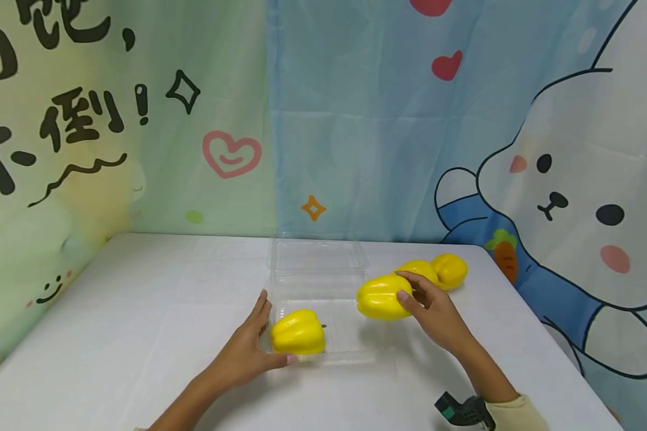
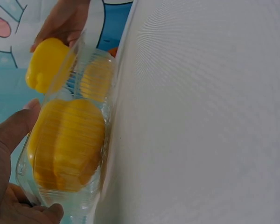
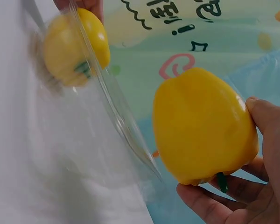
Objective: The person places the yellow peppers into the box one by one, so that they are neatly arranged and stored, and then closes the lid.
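In the head view, a yellow bell pepper point(image 1: 298, 332) with a dark stem sits in the left end of an open clear plastic clamshell container point(image 1: 336, 347). My left hand point(image 1: 256, 353) holds that end, thumb along the front edge and fingers along the left side; the left wrist view shows the pepper through the ribbed wall. My right hand point(image 1: 434, 308) grips a second yellow bell pepper point(image 1: 384, 297) above the container's right side. Seen from the right wrist, thumb and fingers hold this pepper point(image 3: 203, 128) around its stem end.
Two more yellow peppers lie behind my right hand, one partly hidden point(image 1: 417, 269) and one at the far right point(image 1: 450, 270). The container's hinged lid point(image 1: 318, 256) lies back toward the cartoon-printed curtain point(image 1: 350, 149). A white cloth covers the table point(image 1: 140, 323).
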